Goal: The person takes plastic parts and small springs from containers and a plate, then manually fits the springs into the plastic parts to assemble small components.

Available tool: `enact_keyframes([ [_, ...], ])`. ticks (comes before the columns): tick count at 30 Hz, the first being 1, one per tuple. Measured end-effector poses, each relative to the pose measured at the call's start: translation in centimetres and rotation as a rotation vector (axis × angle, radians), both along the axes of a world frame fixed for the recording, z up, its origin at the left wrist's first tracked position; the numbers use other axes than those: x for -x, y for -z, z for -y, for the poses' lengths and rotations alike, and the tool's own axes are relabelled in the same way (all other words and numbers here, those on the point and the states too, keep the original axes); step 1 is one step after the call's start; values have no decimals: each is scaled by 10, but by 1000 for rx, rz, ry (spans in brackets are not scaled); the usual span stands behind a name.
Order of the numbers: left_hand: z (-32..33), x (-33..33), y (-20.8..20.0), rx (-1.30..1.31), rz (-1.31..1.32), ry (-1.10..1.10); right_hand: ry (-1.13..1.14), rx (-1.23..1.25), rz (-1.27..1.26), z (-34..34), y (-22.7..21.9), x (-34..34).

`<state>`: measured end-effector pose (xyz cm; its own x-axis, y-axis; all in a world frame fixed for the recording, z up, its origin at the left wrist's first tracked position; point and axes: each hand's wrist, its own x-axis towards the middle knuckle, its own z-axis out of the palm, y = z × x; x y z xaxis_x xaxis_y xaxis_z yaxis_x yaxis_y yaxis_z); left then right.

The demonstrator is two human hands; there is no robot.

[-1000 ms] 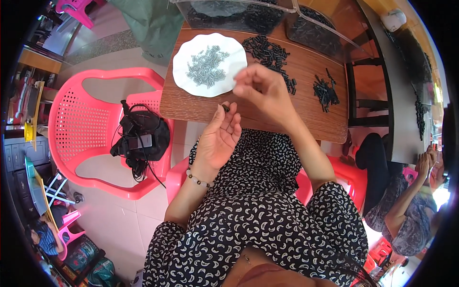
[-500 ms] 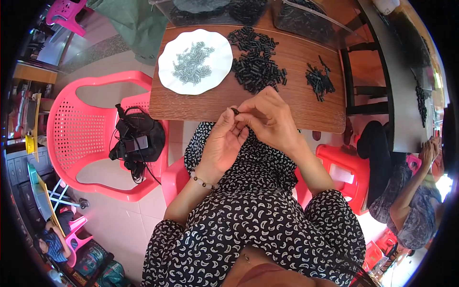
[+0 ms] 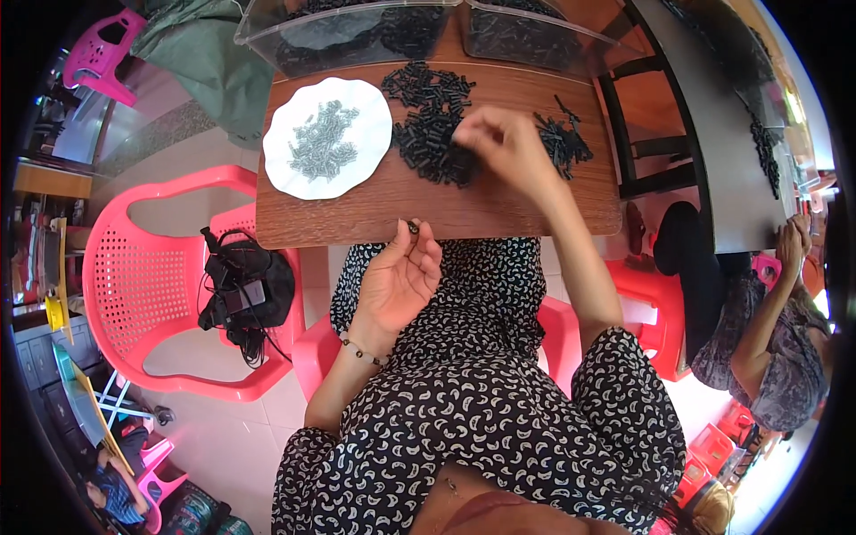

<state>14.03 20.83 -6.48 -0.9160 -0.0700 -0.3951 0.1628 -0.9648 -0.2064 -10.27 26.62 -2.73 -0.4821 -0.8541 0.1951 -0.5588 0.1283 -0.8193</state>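
My left hand (image 3: 401,281) is held at the table's front edge, its thumb and forefinger pinching a small black piece (image 3: 413,228) whose exact kind is too small to tell. My right hand (image 3: 514,153) reaches over the table with bent fingers at the right side of a heap of short black tubes (image 3: 430,134). Those fingertips touch or hover over the heap; what they hold, if anything, is hidden. Left of the heap, a scalloped white plate (image 3: 283,134) bears many small clear pieces (image 3: 325,138). Partly behind my right hand lies a smaller pile of thin black parts (image 3: 563,143).
Clear plastic boxes (image 3: 357,40) of black parts line the wooden table's (image 3: 357,223) far side. A pink chair (image 3: 143,267) with a black bag (image 3: 254,285) stands at left. Another person (image 3: 771,357) sits at right by a dark table (image 3: 704,116).
My hands have parted. The right one moved from beside the left hand up to the black heap, while the left keeps its small black piece. The whole view has shifted slightly.
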Motion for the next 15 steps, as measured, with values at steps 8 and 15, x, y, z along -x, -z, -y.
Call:
enact_keyframes([
  [8,0,1,0,-15,41,-44,70,-57,-259,25,32,73],
  [15,1,0,2,-42,30,-78,67,-173,-443,34,33,66],
])
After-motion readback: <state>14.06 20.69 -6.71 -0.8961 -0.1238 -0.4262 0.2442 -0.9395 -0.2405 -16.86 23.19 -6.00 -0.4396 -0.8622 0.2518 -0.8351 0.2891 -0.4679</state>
